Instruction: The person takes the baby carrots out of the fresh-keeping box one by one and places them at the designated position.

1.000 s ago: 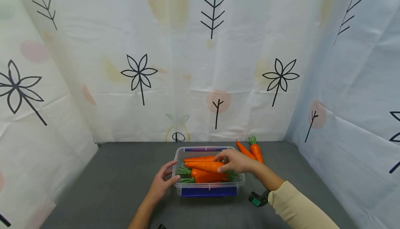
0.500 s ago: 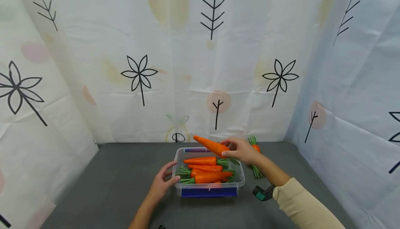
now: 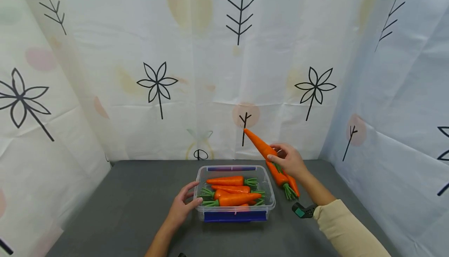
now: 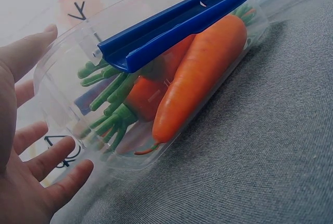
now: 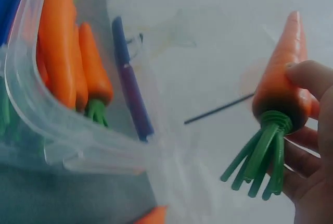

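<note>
My right hand (image 3: 290,162) pinches an orange carrot (image 3: 258,143) near its green top, raised to the right of the box with its tip pointing up and left. In the right wrist view the carrot's (image 5: 283,78) stubby green stalks hang downward below the thumb. A clear plastic box (image 3: 271,198) with blue clips stands in the middle of the table, lidless, with several carrots (image 3: 234,199) inside. At the box's left end, my left hand (image 3: 181,206) has its fingers spread against the wall and rim. Its fingers (image 4: 73,182) look extended in the left wrist view.
Right of the box, more carrots (image 3: 279,177) lie on the grey table (image 3: 133,202), partly behind the raised one. A black wrist strap with a green face (image 3: 303,211) sits by the right forearm. A patterned white curtain (image 3: 196,93) closes off the back and sides.
The right hand has lifted a carrot out of the box and carried it up and to the right, above the carrots on the table. The left hand has stayed at the box.
</note>
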The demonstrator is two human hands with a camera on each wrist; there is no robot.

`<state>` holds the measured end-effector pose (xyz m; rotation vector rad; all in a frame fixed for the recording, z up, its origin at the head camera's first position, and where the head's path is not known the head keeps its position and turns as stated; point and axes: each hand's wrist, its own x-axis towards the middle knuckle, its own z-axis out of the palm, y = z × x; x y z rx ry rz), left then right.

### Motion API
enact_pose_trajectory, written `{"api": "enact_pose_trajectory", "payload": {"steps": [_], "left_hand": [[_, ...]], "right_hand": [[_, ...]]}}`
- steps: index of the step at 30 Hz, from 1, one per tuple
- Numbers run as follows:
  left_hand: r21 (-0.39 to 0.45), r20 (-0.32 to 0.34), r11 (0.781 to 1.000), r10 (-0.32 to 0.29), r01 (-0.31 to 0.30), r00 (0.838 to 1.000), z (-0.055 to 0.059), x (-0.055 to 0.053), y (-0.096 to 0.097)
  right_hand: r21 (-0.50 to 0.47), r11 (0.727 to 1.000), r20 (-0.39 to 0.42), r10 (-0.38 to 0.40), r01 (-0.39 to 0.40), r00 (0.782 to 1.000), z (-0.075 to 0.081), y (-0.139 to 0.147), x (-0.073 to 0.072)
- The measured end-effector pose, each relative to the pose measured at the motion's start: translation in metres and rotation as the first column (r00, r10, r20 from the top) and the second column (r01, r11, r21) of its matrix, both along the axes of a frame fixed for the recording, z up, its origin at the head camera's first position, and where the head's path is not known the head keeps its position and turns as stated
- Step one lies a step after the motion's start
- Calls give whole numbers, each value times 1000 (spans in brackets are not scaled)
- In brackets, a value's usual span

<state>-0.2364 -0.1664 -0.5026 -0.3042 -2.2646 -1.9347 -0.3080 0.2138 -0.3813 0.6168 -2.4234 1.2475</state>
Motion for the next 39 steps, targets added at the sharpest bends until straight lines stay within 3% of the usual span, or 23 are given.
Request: {"api": "enact_pose_trajectory", "payload": {"steps": [6,12,16,20,24,29,34,39], "left_hand": [[-1,-5,1000,-1,1,1000,-1,-1,0],[-2,-1,1000,1,-1,1000,-2,0,0],[-11,-2,1000,1,-1,1000,-1,0,0],[-19,-13,1000,0,-1,1000,-2,1,0],[-23,-26,1000,-1,1,1000,-3,1,-1],[-23,-27,1000,-2,2,1000,-2,1,-1],[-25,-25,1000,-2,1,1000,-3,1,-2],[-25,-35,1000,-3,2,999,-3,1,-1]], "right_hand": [[3,989,-89,-146,147,985,-15,24,-7],[39,949,-194,-299,312,934,-36,45,-11],[41,919,-209,-376,393,902,-49,56,-10],[63,891,-158,-437,450,886,-58,65,-10],[108,862,-49,-493,496,868,-68,74,-10],[163,825,75,-556,540,828,-80,82,-8],[232,795,130,-596,560,793,-92,88,-4],[295,778,158,-612,555,775,-101,92,-4]]}}
